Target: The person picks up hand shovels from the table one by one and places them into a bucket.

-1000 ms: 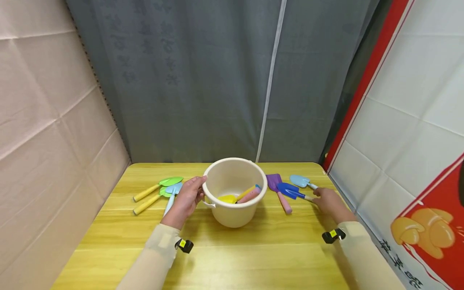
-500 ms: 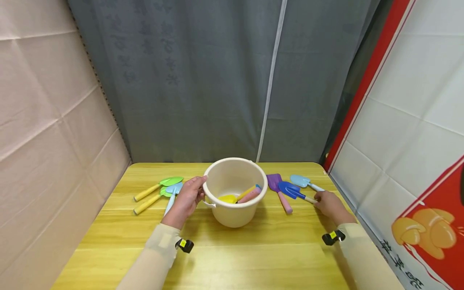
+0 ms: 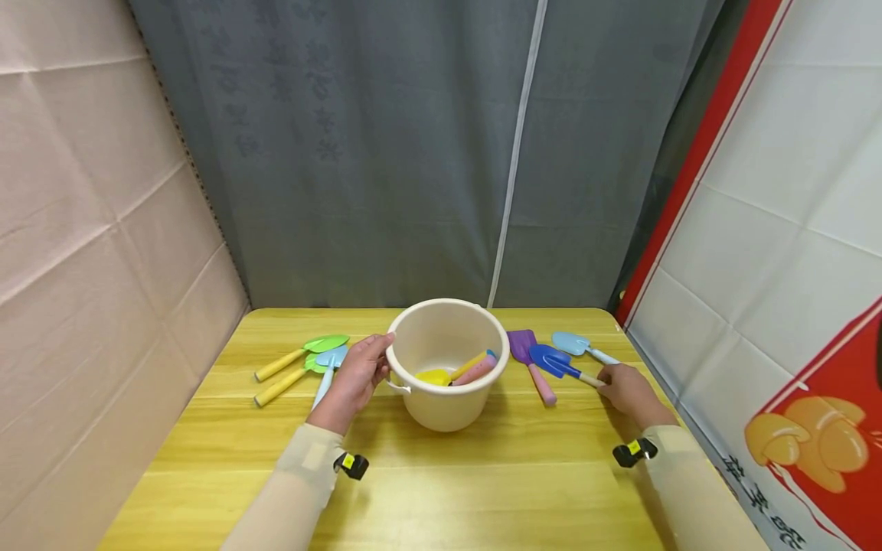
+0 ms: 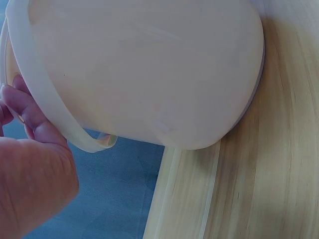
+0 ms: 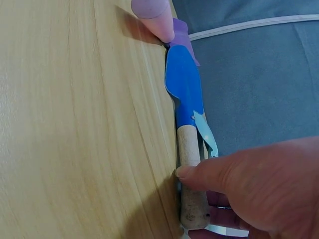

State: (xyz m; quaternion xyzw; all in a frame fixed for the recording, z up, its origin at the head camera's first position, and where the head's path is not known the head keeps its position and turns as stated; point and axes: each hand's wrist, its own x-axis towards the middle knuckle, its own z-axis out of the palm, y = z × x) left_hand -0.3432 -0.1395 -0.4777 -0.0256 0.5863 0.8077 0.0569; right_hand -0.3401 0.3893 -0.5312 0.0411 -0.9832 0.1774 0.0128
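A cream bucket [image 3: 444, 409] stands mid-table, with a yellow-handled tool [image 3: 468, 367] and a pink handle [image 3: 475, 371] inside. My left hand [image 3: 354, 375] grips its rim at the left side; the left wrist view has that hand [image 4: 35, 154] around the rim. On the right, my right hand [image 3: 630, 390] pinches the wooden handle of a blue toy shovel [image 3: 551, 360], thumb on the wood in the right wrist view, where the hand [image 5: 259, 184] hides part of the handle. A light blue shovel [image 3: 570, 343] lies just behind, its handle end near the same hand.
A purple shovel [image 3: 522, 346] with a pink handle lies between bucket and blue shovel. Left of the bucket are green shovels [image 3: 325, 342] with yellow handles and another light blue shovel [image 3: 331, 357]. The wooden table [image 3: 455, 490] meets a grey curtain [image 3: 372, 191] behind.
My right hand has shifted very slightly, with the blue shovel moving a touch to the right. The left hand and bucket stay where they were.
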